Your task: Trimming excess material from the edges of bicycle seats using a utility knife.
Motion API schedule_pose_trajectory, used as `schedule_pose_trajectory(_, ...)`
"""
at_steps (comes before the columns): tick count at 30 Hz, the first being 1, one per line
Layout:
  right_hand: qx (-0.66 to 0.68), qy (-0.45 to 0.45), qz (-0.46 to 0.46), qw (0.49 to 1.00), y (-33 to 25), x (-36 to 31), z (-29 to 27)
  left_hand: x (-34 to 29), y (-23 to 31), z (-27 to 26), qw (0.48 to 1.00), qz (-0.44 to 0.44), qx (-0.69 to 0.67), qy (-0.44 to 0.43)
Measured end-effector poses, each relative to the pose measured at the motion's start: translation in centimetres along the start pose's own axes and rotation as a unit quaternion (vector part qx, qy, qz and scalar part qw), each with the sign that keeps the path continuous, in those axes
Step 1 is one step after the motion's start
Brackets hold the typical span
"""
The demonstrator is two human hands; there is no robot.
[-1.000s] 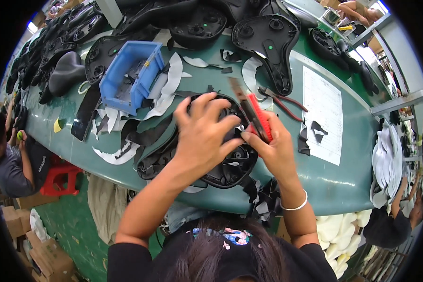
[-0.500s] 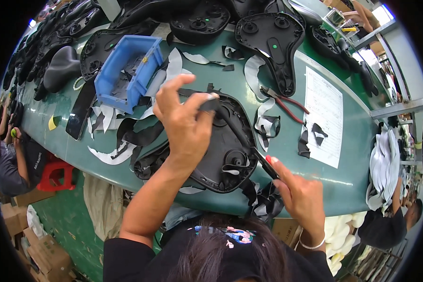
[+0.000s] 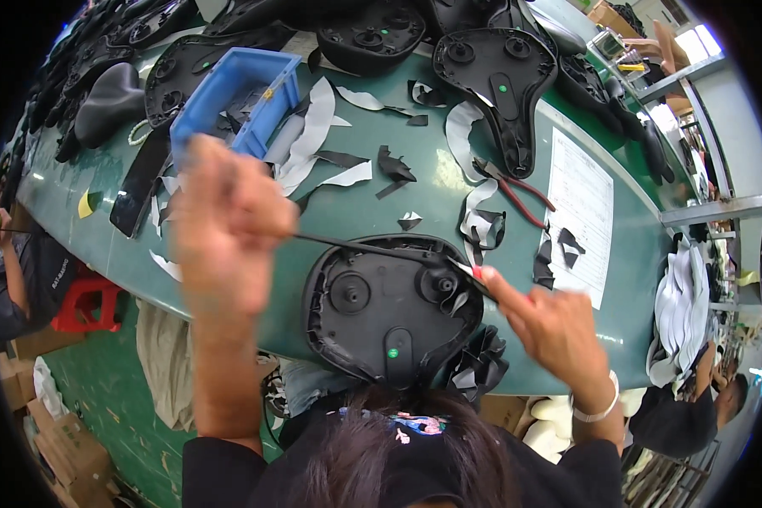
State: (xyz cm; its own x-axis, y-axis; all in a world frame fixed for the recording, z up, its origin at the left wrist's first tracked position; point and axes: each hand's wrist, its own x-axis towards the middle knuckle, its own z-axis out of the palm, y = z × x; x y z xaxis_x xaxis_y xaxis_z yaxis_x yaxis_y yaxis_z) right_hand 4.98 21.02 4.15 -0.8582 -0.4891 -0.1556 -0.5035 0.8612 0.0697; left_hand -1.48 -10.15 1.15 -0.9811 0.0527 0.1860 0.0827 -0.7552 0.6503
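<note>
A black bicycle saddle (image 3: 351,326) lies underside up near the table's front edge, its wide end away from me. From its far rim a narrow black strip (image 3: 347,244) runs taut to my left hand (image 3: 229,224), whose blurred fingers are closed on the strip's end. My right hand (image 3: 554,330) grips a knife (image 3: 483,286) with a red part near its blade. The blade tip meets the saddle's upper right rim, where the strip leaves it. Fingers cover most of the handle.
Beyond the saddle stand a blue bin (image 3: 237,93) of scraps and several more saddles (image 3: 495,85). Cut black and white offcuts (image 3: 394,165) litter the table. Red-handled pliers (image 3: 521,199) lie right, beside a printed sheet (image 3: 580,220). Other people sit at both sides.
The saddle has turned so its narrow end points toward me. My left hand has swung left and drawn the strip out long; the right hand with the knife stays by the rim.
</note>
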Motion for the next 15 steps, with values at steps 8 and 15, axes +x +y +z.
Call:
schedule_pose_trajectory(8, 0.092, 0.03, 0.059, 0.994, -0.7, -3.0, 1.3, 3.0, -5.4, 2.8, 0.638, 0.102, 0.592, -0.482)
schedule_pose_trajectory(15, 0.202, 0.039, 0.179, 0.962, -4.2, -7.0, 2.9, 5.3, -6.1, 7.0, 0.979, -0.103, 0.161, -0.071)
